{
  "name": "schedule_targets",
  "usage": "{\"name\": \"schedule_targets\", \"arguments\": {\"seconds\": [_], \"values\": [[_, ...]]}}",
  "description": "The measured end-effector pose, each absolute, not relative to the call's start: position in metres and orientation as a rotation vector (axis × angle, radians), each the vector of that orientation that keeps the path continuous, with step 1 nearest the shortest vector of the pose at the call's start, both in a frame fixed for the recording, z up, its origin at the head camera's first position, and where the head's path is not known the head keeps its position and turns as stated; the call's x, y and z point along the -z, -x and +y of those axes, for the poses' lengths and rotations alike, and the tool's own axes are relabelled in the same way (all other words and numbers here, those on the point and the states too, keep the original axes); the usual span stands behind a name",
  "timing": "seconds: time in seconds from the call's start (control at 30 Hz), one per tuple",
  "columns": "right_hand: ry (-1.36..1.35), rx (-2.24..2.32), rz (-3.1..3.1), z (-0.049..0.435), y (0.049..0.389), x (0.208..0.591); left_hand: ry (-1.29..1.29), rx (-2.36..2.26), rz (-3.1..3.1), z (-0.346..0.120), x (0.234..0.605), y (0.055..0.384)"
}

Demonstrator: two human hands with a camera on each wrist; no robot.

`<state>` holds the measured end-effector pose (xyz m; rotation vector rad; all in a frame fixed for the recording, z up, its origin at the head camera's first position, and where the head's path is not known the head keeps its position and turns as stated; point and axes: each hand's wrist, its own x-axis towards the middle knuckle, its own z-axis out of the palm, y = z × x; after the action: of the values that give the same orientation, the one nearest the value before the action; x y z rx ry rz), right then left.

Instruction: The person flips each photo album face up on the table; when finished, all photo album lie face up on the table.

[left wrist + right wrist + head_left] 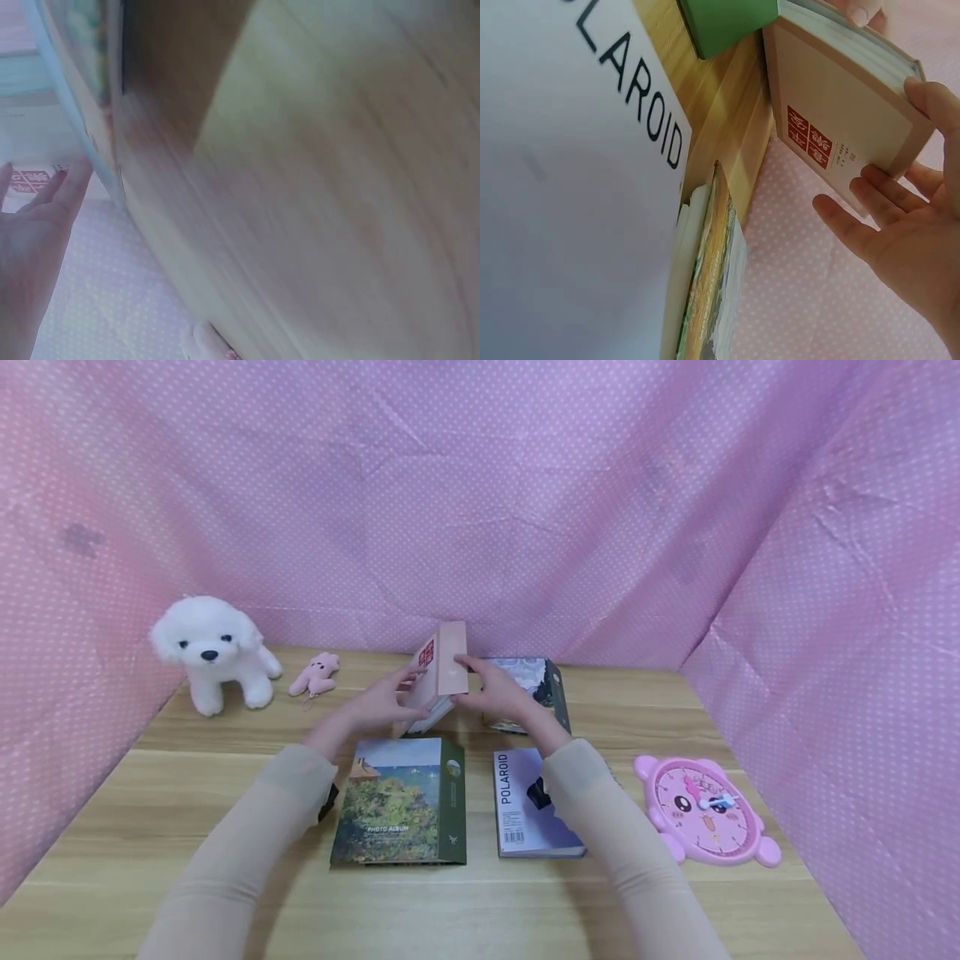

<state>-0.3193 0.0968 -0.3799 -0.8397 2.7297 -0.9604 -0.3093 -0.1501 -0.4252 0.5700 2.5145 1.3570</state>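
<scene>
A pale pink hardcover book (pixel 452 660) with a red block of characters on its cover is held tilted up at the back of the table. My left hand (pixel 378 700) grips it from the left, its fingers over the cover in the left wrist view. From the other side, my right hand (pixel 497 691) pinches the spine edge, thumb by the page edges and fingers on the cover in the right wrist view. In front lies a photo album (pixel 397 802) with a painted landscape. A white POLAROID book (pixel 517 835) lies under my right forearm.
Behind my right hand lies another picture-covered album (pixel 558 693). A white plush dog (pixel 213 652) and a small pink plush (pixel 315 675) stand at the back left. To the right is a pink toy clock (pixel 705 810). Pink dotted cloth (pixel 480 510) hangs around the wooden table (pixel 405 918).
</scene>
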Motion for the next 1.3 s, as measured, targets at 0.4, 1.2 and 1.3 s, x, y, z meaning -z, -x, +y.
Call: {"name": "schedule_targets", "arguments": {"seconds": [0.4,1.2,1.3], "values": [[0.948,1.136,2.672,0.093,0.318,0.371,-0.655,-1.462,2.465,-0.143,0.418,0.310],[0.963,1.426,2.569,0.074,0.314,0.383,-0.629,-1.582,2.475,-0.148,0.397,0.309],[0.937,1.420,2.565,0.072,0.315,0.387,-0.646,-1.573,2.485,-0.150,0.393,0.309]]}}
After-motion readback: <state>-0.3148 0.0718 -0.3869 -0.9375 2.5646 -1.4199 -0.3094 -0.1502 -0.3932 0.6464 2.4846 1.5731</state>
